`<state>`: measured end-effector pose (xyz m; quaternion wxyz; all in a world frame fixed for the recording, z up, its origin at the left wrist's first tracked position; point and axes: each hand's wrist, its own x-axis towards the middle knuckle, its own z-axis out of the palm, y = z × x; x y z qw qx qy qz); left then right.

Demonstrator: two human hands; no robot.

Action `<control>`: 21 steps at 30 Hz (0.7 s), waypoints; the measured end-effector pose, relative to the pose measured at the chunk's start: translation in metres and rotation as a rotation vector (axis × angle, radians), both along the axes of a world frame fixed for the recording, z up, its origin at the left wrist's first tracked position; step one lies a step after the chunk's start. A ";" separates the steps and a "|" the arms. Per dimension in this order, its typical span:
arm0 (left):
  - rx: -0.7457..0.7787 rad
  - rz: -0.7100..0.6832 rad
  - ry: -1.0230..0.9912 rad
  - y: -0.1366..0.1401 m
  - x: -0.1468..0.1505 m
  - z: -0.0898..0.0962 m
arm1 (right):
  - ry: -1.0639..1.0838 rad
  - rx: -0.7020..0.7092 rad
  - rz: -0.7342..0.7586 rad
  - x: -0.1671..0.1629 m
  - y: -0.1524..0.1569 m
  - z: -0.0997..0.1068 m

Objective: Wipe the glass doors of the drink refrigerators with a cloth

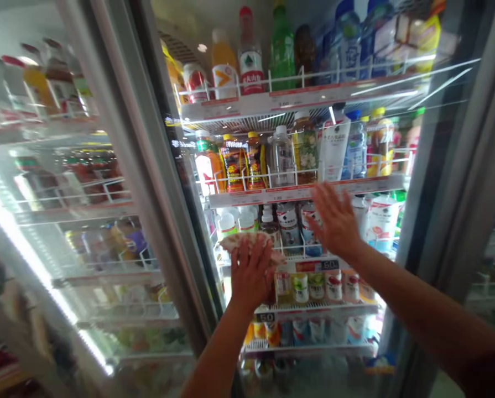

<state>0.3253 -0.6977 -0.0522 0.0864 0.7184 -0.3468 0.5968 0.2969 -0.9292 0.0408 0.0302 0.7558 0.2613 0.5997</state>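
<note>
Grasping patterned cloth (241, 241) in left hand (250, 273) against glass door (313, 376); holding right hand (340, 221) empty, outspread, before bottles (253, 160) on lit shelves (251, 199).

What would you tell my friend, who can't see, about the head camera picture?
A person's left hand holds a crumpled cloth at a fridge's glass door, while the right hand is open and higher up. Behind the glass, brightly lit shelves hold rows of colorful bottles.

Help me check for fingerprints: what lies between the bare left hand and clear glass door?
The head view shows a crumpled beige cloth between the left hand and glass door.
</note>
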 end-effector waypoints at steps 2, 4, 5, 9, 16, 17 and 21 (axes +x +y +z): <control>0.018 0.086 0.001 0.014 0.004 -0.011 | -0.085 0.156 -0.202 -0.004 -0.037 -0.002; 0.003 0.124 -0.030 0.029 0.009 -0.002 | -0.080 0.247 -0.322 -0.006 -0.060 -0.010; -0.036 0.131 -0.038 0.036 0.012 0.014 | -0.061 0.269 -0.353 -0.005 -0.065 -0.014; -0.269 0.130 0.090 0.048 0.022 0.118 | -0.040 0.322 -0.387 -0.003 -0.060 -0.024; -0.042 0.120 0.044 0.015 0.021 0.109 | -0.053 0.337 -0.367 -0.004 -0.055 -0.025; 0.095 0.083 0.017 0.011 0.021 0.097 | -0.052 0.335 -0.370 -0.004 -0.056 -0.025; 0.321 0.012 0.026 0.014 0.023 0.131 | -0.082 0.317 -0.366 -0.003 -0.056 -0.026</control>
